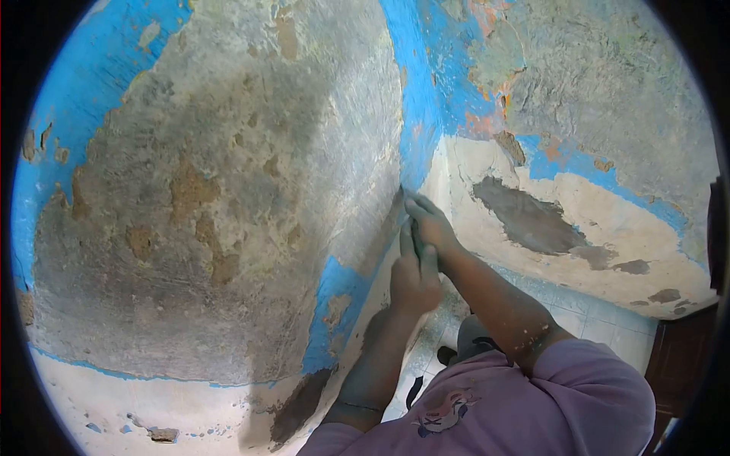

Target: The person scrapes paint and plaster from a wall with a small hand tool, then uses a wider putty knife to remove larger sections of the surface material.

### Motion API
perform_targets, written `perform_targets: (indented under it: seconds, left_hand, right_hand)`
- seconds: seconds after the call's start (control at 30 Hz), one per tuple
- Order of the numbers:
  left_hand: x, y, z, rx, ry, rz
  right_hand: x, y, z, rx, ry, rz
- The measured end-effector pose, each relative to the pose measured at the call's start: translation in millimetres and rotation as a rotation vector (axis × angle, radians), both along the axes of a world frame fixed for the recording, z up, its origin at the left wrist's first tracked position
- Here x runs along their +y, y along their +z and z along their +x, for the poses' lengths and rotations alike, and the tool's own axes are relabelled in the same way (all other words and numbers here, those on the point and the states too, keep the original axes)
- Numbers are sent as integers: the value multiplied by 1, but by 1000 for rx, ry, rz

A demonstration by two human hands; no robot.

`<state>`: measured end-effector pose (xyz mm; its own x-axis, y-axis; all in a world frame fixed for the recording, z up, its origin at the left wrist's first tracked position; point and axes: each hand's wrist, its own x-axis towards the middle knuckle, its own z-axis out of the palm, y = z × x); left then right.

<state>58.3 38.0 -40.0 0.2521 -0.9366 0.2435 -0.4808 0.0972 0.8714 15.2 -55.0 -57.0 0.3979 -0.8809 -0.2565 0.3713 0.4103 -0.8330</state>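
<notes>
Both hands are together at the corner between two walls, below a strip of blue paint (pixel 417 114). My right hand (pixel 432 226) is the upper one, its closed fingers pointing at the corner. Just below it, my left hand (pixel 414 277) has its fingers raised toward the right palm. A small dark edge (pixel 402 193) shows at the right fingertips; the rest of what is held is hidden by the fingers. The left wall (pixel 228 190) beside the hands is bare grey plaster with brown patches where the surface has come off.
The right wall (pixel 601 76) has grey plaster above and a whitish band (pixel 623 205) with dark patches below. Pale floor tiles (pixel 566 319) lie beneath. Dark brown furniture (pixel 680 357) stands at the lower right. Blue paint (pixel 84 99) borders the far left.
</notes>
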Motion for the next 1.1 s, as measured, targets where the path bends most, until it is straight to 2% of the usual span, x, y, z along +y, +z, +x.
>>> perform_targets:
  seconds: [0.07,0.13,0.17,0.2,0.23,0.27,0.33,0.37,0.4,0.47,0.5,0.53,0.6,0.67,0.73,0.8,0.83,0.87,0.93,0.97,1.03,1.07,1.1]
  left_hand:
    - [11,-10,-13,-17,37,-93]
    - [18,-5,-19,-67,108,-221]
    - [7,-22,-7,81,100,-31]
    - [4,-25,-2,92,109,-12]
    - [-6,-21,7,41,70,51]
    - [-14,-15,12,-16,27,101]
    - [-3,-13,-5,-66,27,44]
    - [10,-6,-16,-59,57,-88]
    - [14,-3,-23,-53,88,-221]
    - [5,-27,-17,30,80,-248]
    - [5,-30,-15,73,67,-125]
    - [-2,-26,-12,110,52,-29]
    - [3,-22,-18,36,66,-67]
    - [7,-27,-21,-15,67,-236]
    - [-5,-40,-10,16,85,-270]
    - [2,-51,-6,72,116,-251]
    - [-5,-44,5,61,62,-134]
    - [-13,-37,13,46,10,-27]
    - [1,-26,1,-28,17,-12]
    - [12,-27,-11,-32,65,-129]
    - [12,-29,-11,33,121,-277]
    - [6,-36,-5,37,122,-264]
    - [-1,-46,5,43,95,-153]
  right_hand:
    - [6,-19,-7,-6,100,-136]
    - [5,-15,-5,31,111,-173]
    - [-2,-11,1,119,29,-173]
    - [-3,-6,6,212,-43,-166]
    - [-7,4,11,41,-42,87]
    - [-9,4,9,37,-38,76]
    - [-8,-13,-4,-19,55,-123]
    - [-5,-26,-7,63,54,-286]
    - [-10,-19,-4,61,48,-297]
    - [-4,-10,-2,293,-3,-438]
    - [-2,7,-6,120,72,-197]
    - [-2,6,-5,119,78,-202]
    - [-2,-5,-11,18,106,-67]
    - [11,-22,-15,23,65,-162]
    - [2,-21,-6,22,23,-265]
    - [-9,-17,6,269,-49,-350]
    - [-9,6,2,138,89,-2]
    - [-10,7,4,133,94,-13]
    - [-2,-5,-2,71,47,-158]
    - [2,-11,-2,67,46,-163]
    - [6,-12,2,154,58,-482]
    - [3,-13,2,158,60,-469]
    - [3,3,0,181,100,-260]
